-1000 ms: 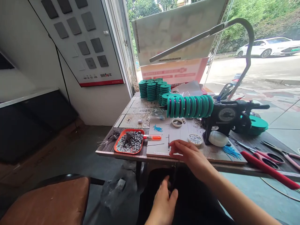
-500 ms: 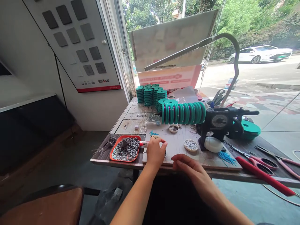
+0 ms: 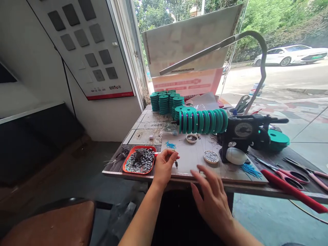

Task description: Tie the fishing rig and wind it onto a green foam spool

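Note:
My left hand is closed in a pinch over the front of the pale board. Just below its fingertips hangs a small dark cylindrical piece, much like a sinker; any line it hangs from is too fine to make out. My right hand is open at the board's front edge, fingers spread and nothing visible in them. Left of my left hand stands a red-orange tray filled with grey cylindrical sinkers and small metal bits. A round dish of whitish beads lies beyond my right hand.
A black winding device carries a row of green foam spools. More green spools are stacked behind. Blue pieces and a dish of dark bits lie on the board. Scissors and pliers lie at right.
My right hand has opened from a near pinch, its fingers spreading. My left hand has shifted slightly left and down, and the dark piece under its fingertips now shows clearly. The view has turned slightly.

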Motion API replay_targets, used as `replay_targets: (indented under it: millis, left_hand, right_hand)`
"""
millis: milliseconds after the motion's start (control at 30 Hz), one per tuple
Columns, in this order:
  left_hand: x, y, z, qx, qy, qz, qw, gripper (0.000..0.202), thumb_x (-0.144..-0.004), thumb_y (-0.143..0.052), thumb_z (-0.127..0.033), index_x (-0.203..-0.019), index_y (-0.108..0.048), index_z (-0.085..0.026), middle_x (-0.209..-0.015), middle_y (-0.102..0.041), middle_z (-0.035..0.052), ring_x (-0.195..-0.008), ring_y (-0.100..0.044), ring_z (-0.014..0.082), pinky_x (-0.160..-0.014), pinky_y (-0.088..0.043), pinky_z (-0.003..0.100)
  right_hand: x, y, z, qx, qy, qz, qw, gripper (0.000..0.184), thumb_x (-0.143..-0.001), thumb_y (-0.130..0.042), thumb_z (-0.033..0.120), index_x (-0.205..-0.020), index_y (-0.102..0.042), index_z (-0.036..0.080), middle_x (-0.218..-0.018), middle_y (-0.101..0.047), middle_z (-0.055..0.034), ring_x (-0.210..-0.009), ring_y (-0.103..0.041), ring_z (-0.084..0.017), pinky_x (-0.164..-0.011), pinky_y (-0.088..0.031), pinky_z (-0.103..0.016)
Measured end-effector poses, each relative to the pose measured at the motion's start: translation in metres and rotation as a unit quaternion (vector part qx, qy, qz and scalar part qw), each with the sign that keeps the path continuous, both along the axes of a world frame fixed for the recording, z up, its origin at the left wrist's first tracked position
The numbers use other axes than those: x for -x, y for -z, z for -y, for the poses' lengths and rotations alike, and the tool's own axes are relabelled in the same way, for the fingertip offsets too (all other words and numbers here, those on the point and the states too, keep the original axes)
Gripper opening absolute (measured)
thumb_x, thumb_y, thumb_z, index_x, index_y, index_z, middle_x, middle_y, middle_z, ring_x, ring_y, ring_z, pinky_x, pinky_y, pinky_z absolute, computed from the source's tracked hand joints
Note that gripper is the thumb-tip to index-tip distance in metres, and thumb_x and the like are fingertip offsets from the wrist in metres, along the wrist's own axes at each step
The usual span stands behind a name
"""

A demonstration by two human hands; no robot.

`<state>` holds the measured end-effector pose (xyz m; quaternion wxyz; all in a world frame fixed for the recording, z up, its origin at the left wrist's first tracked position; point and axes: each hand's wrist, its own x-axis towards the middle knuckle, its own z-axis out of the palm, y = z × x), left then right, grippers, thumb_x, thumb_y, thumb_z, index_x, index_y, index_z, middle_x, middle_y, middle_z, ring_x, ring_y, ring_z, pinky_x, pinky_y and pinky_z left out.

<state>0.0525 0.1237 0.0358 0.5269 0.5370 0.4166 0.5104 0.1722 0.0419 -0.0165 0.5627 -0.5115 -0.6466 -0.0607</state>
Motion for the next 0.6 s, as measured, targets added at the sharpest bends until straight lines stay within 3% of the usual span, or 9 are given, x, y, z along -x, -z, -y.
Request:
replay_targets:
  millis: [33, 100, 200, 300, 367, 500, 600]
  left_hand:
    - [-0.001, 0.003, -0.002, 0.001, -0.007, 0.013, 1.000, 0.031, -0.065, -0.067, -0.043, -0.067, -0.055, -0.015, -0.069, -0.059, -0.0029, -0.065, -0.057, 0.0040, -0.065, -0.043, 0.013]
    - [-0.002, 0.009, -0.006, 0.005, -0.013, 0.034, 0.999, 0.033, -0.065, -0.067, -0.045, -0.068, -0.055, -0.014, -0.065, -0.058, -0.0033, -0.063, -0.056, 0.0033, -0.063, -0.043, 0.012]
    - [-0.001, 0.011, -0.006, 0.019, -0.001, 0.059, 0.998, 0.035, -0.062, -0.069, -0.046, -0.068, -0.054, -0.014, -0.063, -0.059, -0.0034, -0.059, -0.057, 0.0040, -0.060, -0.045, 0.014]
    - [0.000, 0.007, -0.001, 0.038, 0.015, 0.077, 0.996, 0.036, -0.061, -0.071, -0.044, -0.067, -0.054, -0.014, -0.064, -0.059, -0.0036, -0.056, -0.058, 0.0046, -0.059, -0.048, 0.015]
    - [0.000, 0.003, 0.003, 0.049, 0.019, 0.086, 0.995, 0.035, -0.061, -0.071, -0.044, -0.067, -0.053, -0.014, -0.065, -0.060, -0.0038, -0.054, -0.059, 0.0045, -0.058, -0.049, 0.016]
    - [0.000, -0.002, 0.009, 0.052, 0.027, 0.098, 0.993, 0.032, -0.063, -0.070, -0.041, -0.066, -0.053, -0.014, -0.065, -0.060, -0.0043, -0.052, -0.058, 0.0038, -0.056, -0.049, 0.015]
    - [0.000, -0.006, 0.012, 0.051, 0.035, 0.102, 0.993, 0.031, -0.064, -0.069, -0.040, -0.067, -0.053, -0.014, -0.066, -0.060, -0.0038, -0.052, -0.058, 0.0039, -0.056, -0.049, 0.015]
  right_hand:
    - [0.003, -0.001, 0.001, -0.027, -0.003, 0.032, 0.999, 0.024, -0.089, -0.038, 0.022, -0.098, -0.060, 0.017, -0.106, -0.048, 0.0013, -0.107, -0.042, 0.001, -0.097, -0.033, -0.007]
    - [0.005, 0.000, 0.005, 0.005, -0.071, 0.050, 0.996, 0.031, -0.091, -0.031, 0.016, -0.090, -0.062, 0.016, -0.094, -0.051, 0.0019, -0.091, -0.045, 0.007, -0.084, -0.034, -0.001]
    - [-0.004, 0.010, 0.010, 0.203, -0.171, 0.037, 0.963, 0.034, -0.091, -0.029, 0.020, -0.092, -0.062, 0.012, -0.089, -0.051, 0.0000, -0.077, -0.045, 0.009, -0.070, -0.033, 0.001]
    - [-0.014, 0.036, 0.011, 0.448, -0.194, 0.094, 0.868, 0.033, -0.090, -0.031, 0.020, -0.098, -0.062, 0.014, -0.093, -0.052, -0.0001, -0.082, -0.047, 0.006, -0.071, -0.031, -0.001]
    - [-0.013, 0.061, 0.010, 0.539, -0.195, 0.142, 0.807, 0.033, -0.089, -0.031, 0.015, -0.096, -0.063, 0.016, -0.093, -0.052, 0.0004, -0.083, -0.046, 0.005, -0.070, -0.026, -0.002]
    - [0.005, 0.106, 0.009, 0.563, -0.218, 0.181, 0.777, 0.028, -0.086, -0.037, 0.012, -0.092, -0.064, 0.015, -0.092, -0.051, 0.0012, -0.081, -0.044, 0.006, -0.067, -0.021, -0.002]
    - [0.014, 0.124, 0.011, 0.556, -0.228, 0.205, 0.773, 0.030, -0.088, -0.033, 0.014, -0.090, -0.063, 0.012, -0.091, -0.050, 0.0005, -0.078, -0.042, 0.007, -0.065, -0.018, -0.004]
